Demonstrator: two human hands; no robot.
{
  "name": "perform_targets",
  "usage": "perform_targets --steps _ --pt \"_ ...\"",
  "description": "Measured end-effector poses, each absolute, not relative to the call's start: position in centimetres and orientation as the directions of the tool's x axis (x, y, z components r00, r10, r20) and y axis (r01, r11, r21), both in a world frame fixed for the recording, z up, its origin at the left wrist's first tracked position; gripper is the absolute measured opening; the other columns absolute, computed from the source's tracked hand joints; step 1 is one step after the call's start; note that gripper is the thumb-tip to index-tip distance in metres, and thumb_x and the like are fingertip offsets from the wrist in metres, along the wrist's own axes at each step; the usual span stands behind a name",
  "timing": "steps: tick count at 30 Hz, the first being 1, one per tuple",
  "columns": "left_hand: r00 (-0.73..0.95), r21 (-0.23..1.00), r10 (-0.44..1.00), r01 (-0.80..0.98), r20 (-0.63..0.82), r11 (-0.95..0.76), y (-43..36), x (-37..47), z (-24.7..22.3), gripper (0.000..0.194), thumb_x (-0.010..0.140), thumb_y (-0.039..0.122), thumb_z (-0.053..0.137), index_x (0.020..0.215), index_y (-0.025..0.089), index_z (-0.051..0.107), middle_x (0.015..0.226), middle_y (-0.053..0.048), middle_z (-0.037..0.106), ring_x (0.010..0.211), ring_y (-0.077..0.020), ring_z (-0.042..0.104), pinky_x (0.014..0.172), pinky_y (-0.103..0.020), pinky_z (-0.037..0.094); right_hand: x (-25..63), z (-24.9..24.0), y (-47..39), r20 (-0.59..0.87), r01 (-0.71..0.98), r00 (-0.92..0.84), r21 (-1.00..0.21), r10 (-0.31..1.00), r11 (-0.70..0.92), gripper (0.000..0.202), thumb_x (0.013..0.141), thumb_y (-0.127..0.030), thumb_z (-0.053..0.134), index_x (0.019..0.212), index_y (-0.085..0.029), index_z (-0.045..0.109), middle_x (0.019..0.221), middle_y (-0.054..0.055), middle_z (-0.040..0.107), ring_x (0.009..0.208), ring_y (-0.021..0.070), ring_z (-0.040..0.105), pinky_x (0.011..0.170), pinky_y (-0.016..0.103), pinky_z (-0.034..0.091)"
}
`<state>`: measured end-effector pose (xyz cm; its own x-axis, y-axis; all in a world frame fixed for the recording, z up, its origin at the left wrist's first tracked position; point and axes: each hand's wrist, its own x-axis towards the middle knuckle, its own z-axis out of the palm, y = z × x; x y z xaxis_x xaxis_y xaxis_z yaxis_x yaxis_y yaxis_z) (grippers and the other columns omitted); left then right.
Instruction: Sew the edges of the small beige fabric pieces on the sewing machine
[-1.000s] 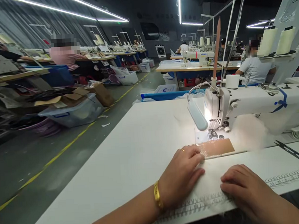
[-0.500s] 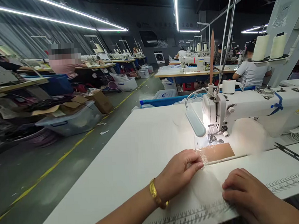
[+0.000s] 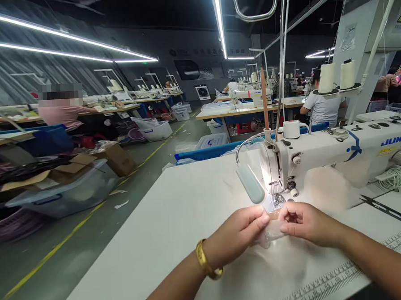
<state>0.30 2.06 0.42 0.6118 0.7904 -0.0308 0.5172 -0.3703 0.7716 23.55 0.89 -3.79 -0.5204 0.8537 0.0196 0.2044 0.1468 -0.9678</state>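
Observation:
Just in front of the needle area of a white sewing machine (image 3: 324, 150), a sheer whitish fabric (image 3: 274, 232) hangs between both hands. My left hand (image 3: 240, 230), with a gold bangle (image 3: 204, 259) at the wrist, pinches its left side. My right hand (image 3: 307, 222) pinches its right side, fingers curled and closed. A strip of tan material (image 3: 274, 215) shows between the fingertips, close to the presser foot. The lamp's light falls on the needle area, and part of the fabric is blurred.
Black thread snips (image 3: 385, 208) lie on the white table (image 3: 151, 233) at the right, near a coil of pale cord (image 3: 393, 178). A printed ruler (image 3: 341, 277) runs along the front edge. Bins stand on the floor at left. Other people sit at machines behind.
My right hand has moved up and left from the front edge and now grips the fabric beside my left hand. The tan piece is mostly covered now. The view has shifted.

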Motion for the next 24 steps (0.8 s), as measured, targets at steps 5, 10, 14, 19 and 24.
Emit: perform_targets --steps 5,10,14,19,24 --pt "0.591 0.871 0.806 0.41 -0.028 -0.271 2.6 0.5 -1.1 0.033 0.087 0.05 0.061 0.095 0.019 0.067 0.091 -0.003 0.067 0.084 -0.0216 0.06 0.074 -0.029 0.047 23.2 -5.3 1.6 0.036 0.207 -0.473 -0.967 0.88 0.151 0.019 0.088 -0.038 0.067 0.084 -0.02 0.062 0.08 -0.001 0.057 0.074 0.0161 0.05 0.068 0.029 0.038" --pt "0.534 0.893 0.845 0.393 -0.028 -0.219 2.5 1.0 -1.8 0.029 0.086 0.045 0.062 0.077 0.018 0.066 0.076 -0.001 0.064 0.073 -0.0177 0.055 0.066 -0.026 0.042 23.1 -4.7 0.8 0.036 0.26 -0.44 -0.951 0.897 0.166 0.023 0.089 -0.041 0.065 0.082 -0.02 0.059 0.075 -0.002 0.053 0.07 0.0155 0.045 0.063 0.027 0.034" --pt "0.512 0.881 0.858 0.42 -0.031 -0.219 2.5 0.7 -2.0 0.037 0.09 0.049 0.056 0.07 0.018 0.061 0.067 0.001 0.054 0.065 -0.0146 0.046 0.061 -0.025 0.035 23.2 -4.5 0.6 0.004 0.333 -0.406 -0.93 0.914 0.153 0.018 0.085 -0.038 0.066 0.085 -0.021 0.059 0.076 -0.003 0.051 0.07 0.0158 0.045 0.063 0.027 0.034" --pt "0.497 0.872 0.868 0.428 -0.005 -0.24 2.1 0.6 -2.2 0.038 0.092 0.051 0.055 0.076 0.018 0.066 0.073 0.0 0.06 0.068 -0.0165 0.051 0.063 -0.026 0.04 23.1 -4.7 0.6 0.026 0.321 -0.392 -0.933 0.92 0.163 0.016 0.087 -0.036 0.062 0.082 -0.021 0.058 0.074 -0.003 0.051 0.07 0.0159 0.046 0.063 0.028 0.034" --pt "0.445 0.892 0.895 0.412 -0.017 -0.188 1.7 1.2 -2.2 0.027 0.083 0.044 0.067 0.094 0.021 0.074 0.083 -0.002 0.072 0.077 -0.0202 0.063 0.072 -0.028 0.048 23.0 -4.6 0.6 0.02 0.31 -0.364 -0.94 0.931 0.141 0.018 0.084 -0.036 0.063 0.079 -0.021 0.056 0.071 -0.004 0.049 0.067 0.0147 0.043 0.06 0.027 0.032"
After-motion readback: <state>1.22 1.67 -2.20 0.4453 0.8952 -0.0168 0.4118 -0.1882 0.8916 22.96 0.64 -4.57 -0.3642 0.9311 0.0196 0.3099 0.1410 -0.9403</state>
